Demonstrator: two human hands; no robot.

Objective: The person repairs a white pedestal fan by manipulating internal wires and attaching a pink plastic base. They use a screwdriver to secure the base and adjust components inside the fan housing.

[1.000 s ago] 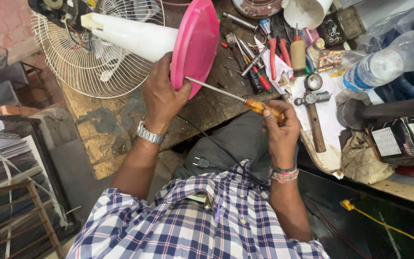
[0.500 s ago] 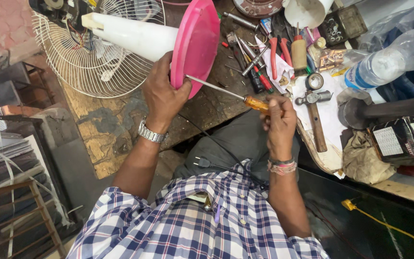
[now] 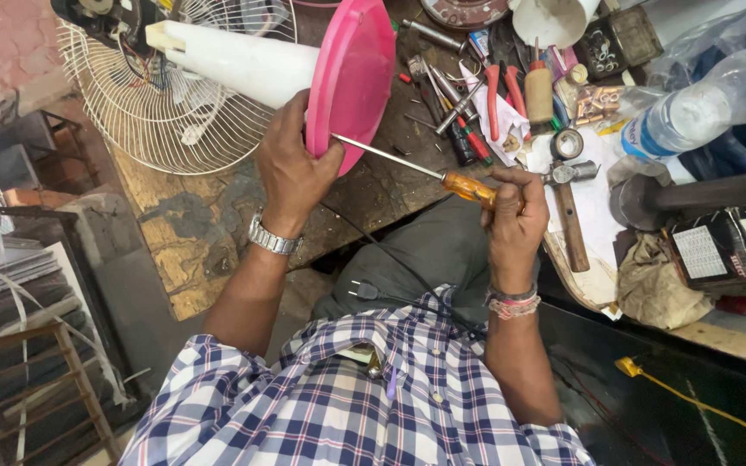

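Left hand (image 3: pixel 293 168): still clamped on the near rim of the pink base (image 3: pixel 351 79), far left on the bench (image 3: pixel 218 233).
Right hand (image 3: pixel 511 216): closed round the orange screwdriver (image 3: pixel 429 171) handle.
Change: the handle has drifted right and nearer; the tip stays at the base's underside.
Meaning: probably turning a screw there.

hammer (image 3: pixel 567 207), plastic bottle (image 3: pixel 710 108), pliers (image 3: pixel 502 91), wire fan guard (image 3: pixel 166 103).
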